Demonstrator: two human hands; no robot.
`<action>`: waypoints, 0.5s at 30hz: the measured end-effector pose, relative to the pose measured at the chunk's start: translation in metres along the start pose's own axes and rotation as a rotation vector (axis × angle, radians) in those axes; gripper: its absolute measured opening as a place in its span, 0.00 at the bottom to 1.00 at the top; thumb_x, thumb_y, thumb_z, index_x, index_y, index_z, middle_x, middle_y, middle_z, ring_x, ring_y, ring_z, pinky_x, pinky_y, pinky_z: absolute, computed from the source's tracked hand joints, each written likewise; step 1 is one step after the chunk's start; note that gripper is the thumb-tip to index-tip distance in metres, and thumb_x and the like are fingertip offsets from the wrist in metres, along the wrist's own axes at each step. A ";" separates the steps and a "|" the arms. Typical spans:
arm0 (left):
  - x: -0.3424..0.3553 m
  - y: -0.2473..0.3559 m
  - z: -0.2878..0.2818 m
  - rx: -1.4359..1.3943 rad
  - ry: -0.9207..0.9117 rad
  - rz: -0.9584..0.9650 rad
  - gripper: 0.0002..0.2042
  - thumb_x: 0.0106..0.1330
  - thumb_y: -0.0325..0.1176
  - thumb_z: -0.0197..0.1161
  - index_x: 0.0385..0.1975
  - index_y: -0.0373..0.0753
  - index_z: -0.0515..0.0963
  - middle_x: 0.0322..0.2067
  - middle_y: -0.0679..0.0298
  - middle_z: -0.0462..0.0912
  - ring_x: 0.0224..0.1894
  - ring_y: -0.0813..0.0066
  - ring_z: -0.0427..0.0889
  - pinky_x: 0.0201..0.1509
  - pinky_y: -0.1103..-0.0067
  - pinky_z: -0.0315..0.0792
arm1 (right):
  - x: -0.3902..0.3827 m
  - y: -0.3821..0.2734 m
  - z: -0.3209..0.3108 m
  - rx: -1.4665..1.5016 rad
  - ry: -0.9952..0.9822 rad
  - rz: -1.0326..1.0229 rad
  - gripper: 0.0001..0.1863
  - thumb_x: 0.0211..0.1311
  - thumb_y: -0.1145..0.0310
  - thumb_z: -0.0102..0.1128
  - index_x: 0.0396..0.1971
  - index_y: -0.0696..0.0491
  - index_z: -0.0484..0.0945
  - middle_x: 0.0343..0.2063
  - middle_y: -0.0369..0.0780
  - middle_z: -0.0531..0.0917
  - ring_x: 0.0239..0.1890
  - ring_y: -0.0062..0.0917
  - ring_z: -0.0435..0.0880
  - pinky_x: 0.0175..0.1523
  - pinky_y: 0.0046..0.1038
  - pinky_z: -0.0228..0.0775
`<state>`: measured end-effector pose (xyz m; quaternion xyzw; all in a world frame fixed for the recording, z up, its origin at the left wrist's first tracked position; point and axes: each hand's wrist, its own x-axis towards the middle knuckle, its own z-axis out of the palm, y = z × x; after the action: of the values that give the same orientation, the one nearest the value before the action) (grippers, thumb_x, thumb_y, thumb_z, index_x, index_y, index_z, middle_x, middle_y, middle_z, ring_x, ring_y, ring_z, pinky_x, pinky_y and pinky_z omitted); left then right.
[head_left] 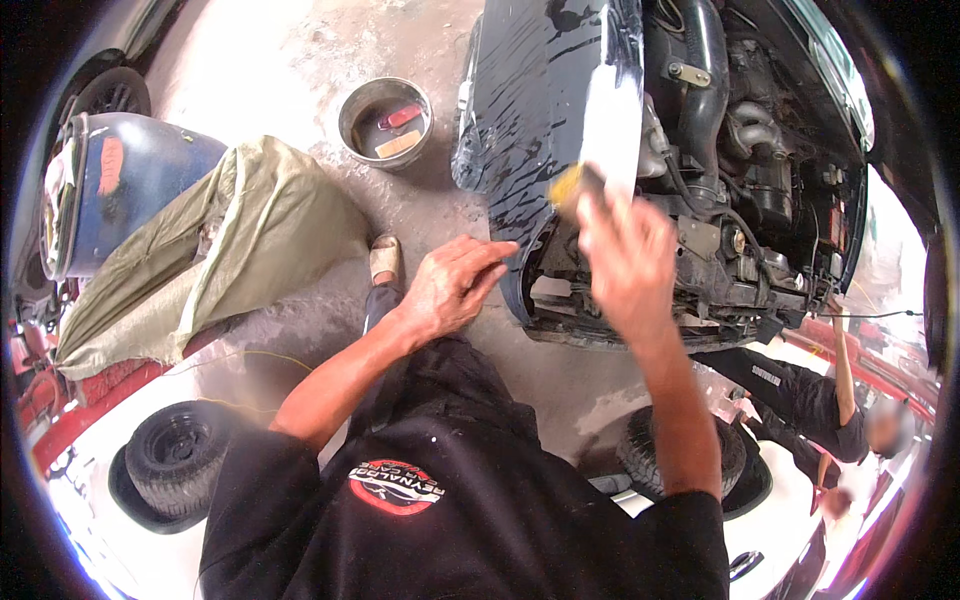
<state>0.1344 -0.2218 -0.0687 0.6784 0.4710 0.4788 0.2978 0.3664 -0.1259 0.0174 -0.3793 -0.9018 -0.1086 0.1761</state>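
A wet dark car fender (525, 100) stands beside the engine bay, with a pale strip (612, 130) along its inner side. My right hand (630, 265), blurred, grips a small yellow and dark block (568, 186) against that panel. My left hand (450, 280) is open, fingers loosely extended, their tips at the lower corner edge of the fender. To the left of the fender a metal bucket (425, 120) sits on the floor, holding dark water, a red object (402, 116) and a tan block (398, 147).
An open engine bay (740, 200) fills the right. At left are a blue drum (135, 145), draped khaki fabric (250, 250) and a spare tire (180, 450). Another tire (650, 450) lies behind my right arm. Other people (800, 390) in dark clothing are at lower right.
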 end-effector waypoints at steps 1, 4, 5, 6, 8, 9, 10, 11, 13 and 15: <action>0.000 -0.001 -0.003 0.040 -0.049 -0.068 0.15 0.71 0.25 0.68 0.56 0.38 0.84 0.43 0.53 0.89 0.43 0.54 0.87 0.48 0.64 0.82 | -0.014 0.001 -0.003 0.030 -0.028 -0.073 0.20 0.68 0.66 0.68 0.59 0.43 0.88 0.67 0.41 0.82 0.54 0.37 0.79 0.61 0.40 0.72; 0.009 -0.005 -0.012 0.074 -0.082 -0.087 0.14 0.72 0.25 0.68 0.56 0.39 0.86 0.45 0.53 0.90 0.44 0.56 0.89 0.51 0.66 0.83 | 0.017 0.023 0.006 0.063 0.071 -0.049 0.21 0.66 0.68 0.70 0.59 0.44 0.88 0.65 0.41 0.83 0.54 0.39 0.80 0.60 0.40 0.73; 0.012 -0.005 -0.014 0.085 -0.064 -0.071 0.14 0.72 0.24 0.68 0.56 0.38 0.86 0.45 0.53 0.90 0.45 0.56 0.89 0.51 0.66 0.83 | 0.034 0.032 0.010 0.068 0.101 -0.009 0.21 0.65 0.68 0.71 0.59 0.44 0.88 0.64 0.41 0.84 0.54 0.40 0.80 0.61 0.40 0.73; 0.015 -0.005 -0.016 0.084 -0.053 -0.058 0.14 0.72 0.24 0.68 0.56 0.38 0.86 0.46 0.53 0.90 0.46 0.56 0.90 0.52 0.66 0.83 | 0.048 0.038 0.012 0.081 0.152 0.000 0.21 0.65 0.69 0.71 0.59 0.46 0.88 0.63 0.41 0.84 0.54 0.40 0.81 0.61 0.40 0.74; 0.020 -0.003 -0.020 0.075 -0.093 -0.104 0.14 0.73 0.24 0.67 0.56 0.37 0.86 0.47 0.54 0.91 0.48 0.56 0.90 0.53 0.67 0.83 | 0.050 0.038 0.013 0.089 0.191 0.067 0.21 0.63 0.69 0.73 0.57 0.47 0.89 0.63 0.42 0.84 0.54 0.39 0.81 0.62 0.40 0.74; 0.023 -0.002 -0.020 0.089 -0.037 -0.090 0.14 0.73 0.25 0.67 0.56 0.38 0.85 0.46 0.54 0.91 0.47 0.55 0.90 0.52 0.67 0.83 | 0.040 0.035 0.012 0.098 0.182 0.064 0.21 0.63 0.69 0.73 0.57 0.48 0.89 0.64 0.42 0.84 0.54 0.38 0.81 0.62 0.39 0.74; 0.023 -0.001 -0.021 0.099 -0.019 -0.099 0.14 0.73 0.26 0.67 0.56 0.39 0.85 0.45 0.55 0.90 0.46 0.55 0.89 0.51 0.66 0.82 | 0.023 0.026 0.009 0.112 0.171 0.070 0.21 0.63 0.68 0.74 0.57 0.48 0.89 0.65 0.42 0.83 0.55 0.38 0.81 0.62 0.39 0.74; 0.024 0.000 -0.021 0.099 0.035 -0.083 0.14 0.73 0.27 0.68 0.57 0.39 0.85 0.45 0.55 0.90 0.44 0.55 0.89 0.50 0.65 0.82 | 0.004 0.017 0.005 0.123 0.167 0.060 0.20 0.63 0.68 0.74 0.56 0.48 0.89 0.65 0.42 0.83 0.55 0.37 0.81 0.63 0.38 0.73; 0.022 0.001 -0.019 0.093 -0.004 -0.214 0.13 0.73 0.27 0.67 0.56 0.40 0.85 0.45 0.55 0.91 0.45 0.54 0.89 0.50 0.65 0.83 | -0.019 0.011 -0.001 0.171 0.109 0.003 0.20 0.65 0.67 0.73 0.57 0.49 0.89 0.65 0.42 0.84 0.54 0.37 0.81 0.64 0.38 0.73; 0.021 -0.001 -0.016 0.094 -0.051 -0.312 0.13 0.74 0.27 0.67 0.56 0.40 0.85 0.45 0.55 0.91 0.45 0.54 0.90 0.50 0.65 0.83 | -0.002 0.024 0.007 0.155 0.192 -0.019 0.20 0.66 0.67 0.72 0.58 0.48 0.89 0.64 0.42 0.84 0.54 0.37 0.81 0.63 0.38 0.73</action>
<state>0.1214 -0.2033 -0.0557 0.6222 0.5848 0.3866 0.3485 0.3829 -0.1084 0.0122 -0.3438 -0.8901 -0.0760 0.2893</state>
